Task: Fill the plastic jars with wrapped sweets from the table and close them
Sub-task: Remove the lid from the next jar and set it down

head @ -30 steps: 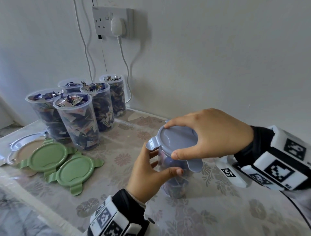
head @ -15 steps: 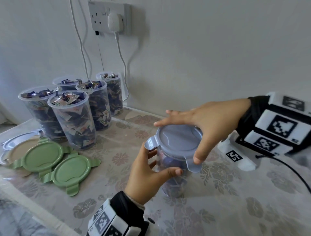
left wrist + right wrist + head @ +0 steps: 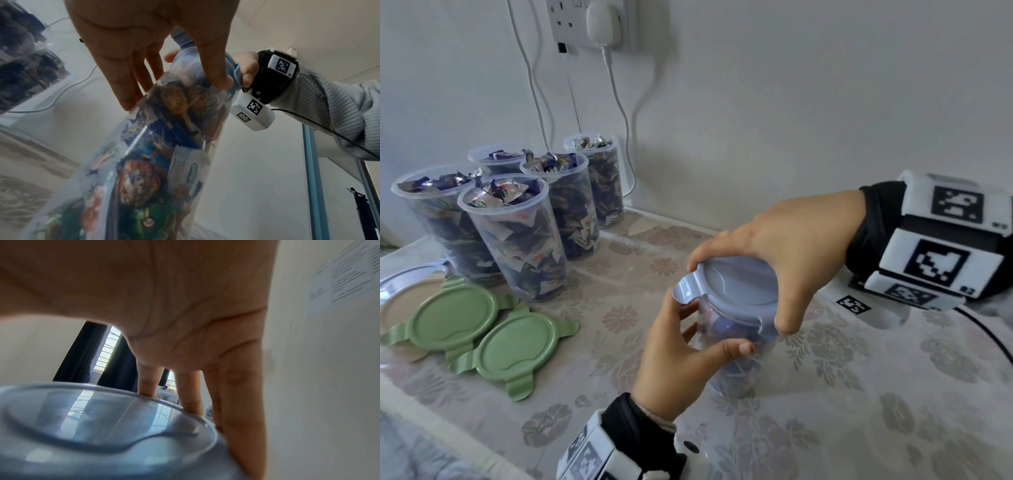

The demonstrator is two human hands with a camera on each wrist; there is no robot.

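Left hand (image 3: 674, 356) grips the jar (image 3: 736, 370) from below; right hand (image 3: 791, 250) arches over, clasping its lid (image 3: 736, 284)

a home room: floral tablecloth (image 3: 825, 394), wall socket (image 3: 592, 24) with charger, curtained window (image 3: 111, 356).

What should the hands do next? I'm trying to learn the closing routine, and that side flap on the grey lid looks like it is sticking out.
Probably press that raised flap down against the jar. The right hand spans the grey lid, which sits on the rim, and the left hand steadies the jar, but the flap nearest the left fingers sticks out, unlatched.
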